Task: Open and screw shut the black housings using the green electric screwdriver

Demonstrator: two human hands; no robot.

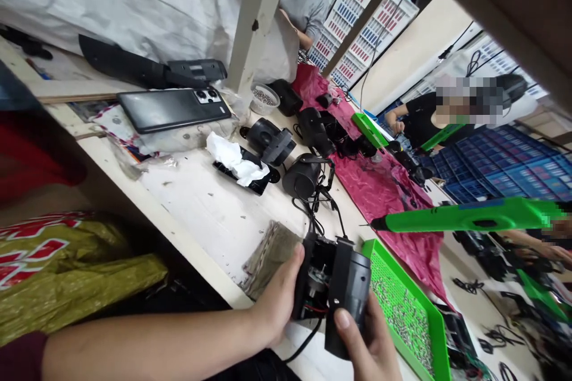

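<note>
In the head view, holds an opened black housing [357,280] over the white bench [196,214], clamped between left hand [277,300] and right hand [373,342]. Presses left thumb [298,257] to one side, right thumb [345,320] to the other. Cannot make out the left fingers behind. Exposes a metal part [317,283] in the gap. Has a green tray [440,339] of small metal pieces [402,315] just to the right, a folded cloth [268,256] to the left, a green screwdriver [447,218] beyond the tray.

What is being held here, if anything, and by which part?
An open black casing: the left hand holds its left side, the right hand its right side.
</note>
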